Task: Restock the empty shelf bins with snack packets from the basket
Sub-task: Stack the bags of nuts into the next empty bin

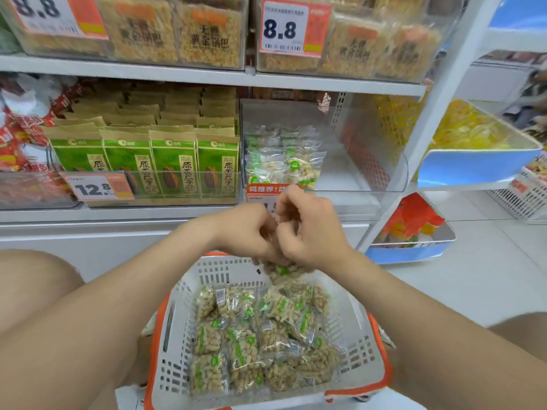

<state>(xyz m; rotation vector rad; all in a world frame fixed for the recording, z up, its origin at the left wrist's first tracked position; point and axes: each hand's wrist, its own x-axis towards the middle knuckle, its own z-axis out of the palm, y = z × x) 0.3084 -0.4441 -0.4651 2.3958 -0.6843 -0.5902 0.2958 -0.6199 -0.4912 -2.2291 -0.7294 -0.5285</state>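
Where the curled fingers (285, 232) of both hands meet, they are closed tightly on a bunch of clear snack packets (281, 269), whose lower ends hang out beneath the knuckles; how many packets are in the bunch cannot be told. The left hand (245, 232) and right hand (313, 229) press against each other, knuckle to knuckle, above the far end of the white basket (364, 350) with its orange rim. Inside the basket lie many more loose packets (251, 335) of the same pale nuts with green labels, spread over its floor. Just beyond the hands, on the lower shelf, stands a clear plastic bin (370, 161); only its left side holds a small row of upright nut packets (284, 164), and an orange label (266, 189) hangs on its front edge, partly hidden by the right hand. Left of that bin, a second clear bin is packed with green sunflower seed bags (174, 164) behind a 12.8 price tag (97, 189). On the shelf above sit bins of rice-crust snack bags (204, 37) and an 8.8 price tag (291, 28).
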